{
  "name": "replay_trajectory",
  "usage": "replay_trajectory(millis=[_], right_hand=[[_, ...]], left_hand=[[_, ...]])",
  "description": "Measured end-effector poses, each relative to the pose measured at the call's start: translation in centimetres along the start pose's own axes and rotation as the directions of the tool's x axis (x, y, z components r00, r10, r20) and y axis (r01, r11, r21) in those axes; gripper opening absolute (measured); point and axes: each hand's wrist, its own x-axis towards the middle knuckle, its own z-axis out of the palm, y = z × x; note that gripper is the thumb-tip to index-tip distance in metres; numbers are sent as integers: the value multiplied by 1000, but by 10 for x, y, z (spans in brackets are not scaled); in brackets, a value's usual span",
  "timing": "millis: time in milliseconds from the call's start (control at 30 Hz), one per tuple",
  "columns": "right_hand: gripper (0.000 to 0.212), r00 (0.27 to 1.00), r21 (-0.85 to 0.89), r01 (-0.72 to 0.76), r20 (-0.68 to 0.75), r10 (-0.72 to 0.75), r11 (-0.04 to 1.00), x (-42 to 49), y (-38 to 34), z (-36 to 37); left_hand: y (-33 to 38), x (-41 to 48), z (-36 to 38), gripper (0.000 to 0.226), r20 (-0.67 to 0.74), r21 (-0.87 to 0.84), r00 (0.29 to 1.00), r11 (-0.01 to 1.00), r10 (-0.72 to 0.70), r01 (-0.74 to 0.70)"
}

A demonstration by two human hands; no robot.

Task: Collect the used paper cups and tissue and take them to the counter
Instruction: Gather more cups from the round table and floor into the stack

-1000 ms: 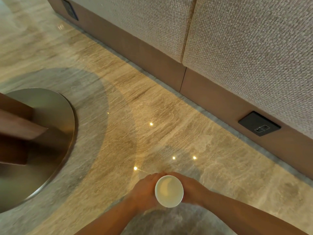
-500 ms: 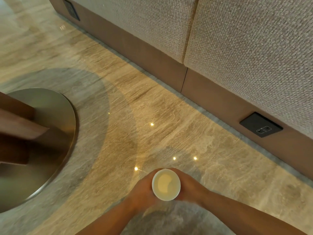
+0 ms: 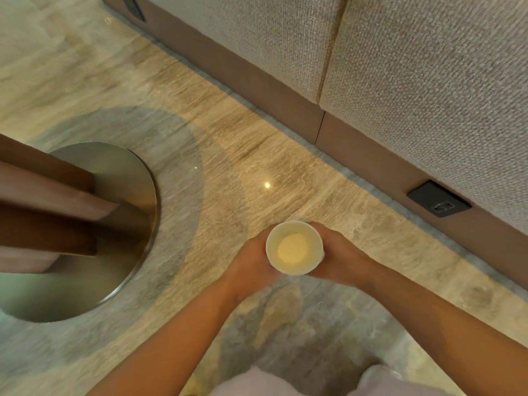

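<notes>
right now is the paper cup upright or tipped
Upright: the paper cup faces mouth-up at the camera, left hand and right hand gripping its sides.

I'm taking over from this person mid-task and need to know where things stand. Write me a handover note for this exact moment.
Hands: the left hand grips the paper cup from its left side, and the right hand grips it from the right.
Things: the cup is upright, open end up, held above the marble floor between the metal table base and the upholstered bench. Only one rim shows. No tissue or counter is in view.
Done: cup in hand.
Left: account for the tissue, then carry everything to the counter.
</notes>
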Motion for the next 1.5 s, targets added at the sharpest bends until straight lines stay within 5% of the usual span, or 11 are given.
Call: replay_trajectory(millis=[233, 533, 867, 1100, 1500], right_hand=[[62, 999, 40, 28, -16, -27, 999, -52, -129, -61], [69, 994, -117, 72, -76, -82, 990, -119, -317, -126], [64, 982, -91, 190, -3, -191, 978, -187, -524, -156], [70, 958, -141, 269, 143, -249, 953, -219, -625, -125], [83, 920, -95, 333, 250, -301, 938, -165, -727, -23]], left_hand=[[129, -39, -52, 65, -21, -39, 1000, 999, 16, -17], [302, -107, -132, 71, -109, -3, 993, 999, 50, -50], [469, -218, -246, 72, -236, 45, 965, 993, 118, -110], [507, -307, -310, 70, -277, 92, 946, 985, 168, -148], [473, -382, -428, 79, -493, -35, 869, 998, 31, -55]])
